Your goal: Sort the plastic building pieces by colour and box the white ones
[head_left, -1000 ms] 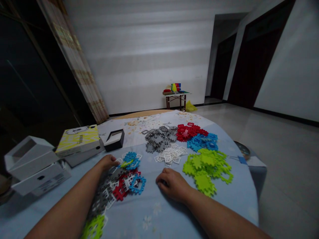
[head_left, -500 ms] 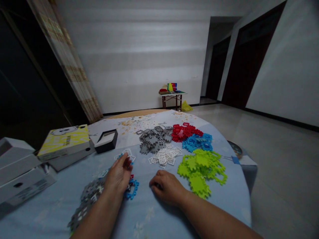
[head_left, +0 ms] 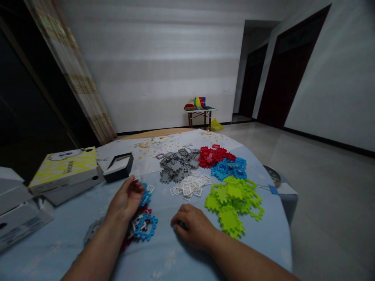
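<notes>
Left hand (head_left: 125, 200) half-curled over mixed pile (head_left: 145, 212), right hand (head_left: 191, 227) loosely curled; cannot tell if either holds anything; green pile (head_left: 230, 195) at latter's two o'clock, seemingly separated by colour

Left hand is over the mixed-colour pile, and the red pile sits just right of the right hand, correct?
Not quite: the head view shows the lime-green pile just right of the right hand; the red pile lies farther back. The rest holds: the left hand is over the mixed-colour pile.
</notes>
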{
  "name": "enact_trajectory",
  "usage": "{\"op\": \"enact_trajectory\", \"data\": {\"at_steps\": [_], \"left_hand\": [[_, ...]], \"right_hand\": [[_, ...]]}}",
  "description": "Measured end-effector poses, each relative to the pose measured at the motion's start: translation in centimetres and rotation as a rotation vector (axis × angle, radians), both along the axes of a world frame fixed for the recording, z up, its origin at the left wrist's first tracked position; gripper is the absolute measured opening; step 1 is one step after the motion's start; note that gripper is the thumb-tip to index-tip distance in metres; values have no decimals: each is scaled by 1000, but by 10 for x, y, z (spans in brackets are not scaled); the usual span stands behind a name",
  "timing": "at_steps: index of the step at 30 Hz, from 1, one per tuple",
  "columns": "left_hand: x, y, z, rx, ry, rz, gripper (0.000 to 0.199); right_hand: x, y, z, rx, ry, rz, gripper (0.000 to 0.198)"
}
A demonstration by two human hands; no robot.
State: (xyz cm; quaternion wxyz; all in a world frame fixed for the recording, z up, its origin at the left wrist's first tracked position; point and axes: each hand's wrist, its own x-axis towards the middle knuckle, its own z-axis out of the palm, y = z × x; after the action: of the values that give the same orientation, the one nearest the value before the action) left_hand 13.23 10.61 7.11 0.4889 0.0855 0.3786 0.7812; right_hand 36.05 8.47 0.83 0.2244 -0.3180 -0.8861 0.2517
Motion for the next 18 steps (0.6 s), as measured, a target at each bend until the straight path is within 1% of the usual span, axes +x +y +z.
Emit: {"op": "enact_trajectory", "data": {"at_steps": [2, 5, 8, 11, 14, 16, 18], "left_hand": [[-10, -3, 4, 44, -35, -7, 12], [-31, -9, 4, 66, -60, 42, 15], [-53, -19, -6, 33, -1, 112, 17], [-61, -28, -16, -17, 116, 162, 16], [-46, -33, -19, -42, 240, 140, 11], [-23, -31, -19, -80, 327, 66, 11], [6, -23, -19, -158, 433, -58, 17]], "right_hand": [[0, 0, 0, -5, -3, 3, 22], [1, 0, 0, -10, -3, 5, 22], [2, 0, -1, -8, 13, 11, 23], [3, 1, -1, -13, 28, 21, 23], [4, 2, -1, -24, 36, 28, 23], [3, 2, -1, -30, 37, 27, 23], [3, 2, -1, -31, 31, 26, 23]]}}
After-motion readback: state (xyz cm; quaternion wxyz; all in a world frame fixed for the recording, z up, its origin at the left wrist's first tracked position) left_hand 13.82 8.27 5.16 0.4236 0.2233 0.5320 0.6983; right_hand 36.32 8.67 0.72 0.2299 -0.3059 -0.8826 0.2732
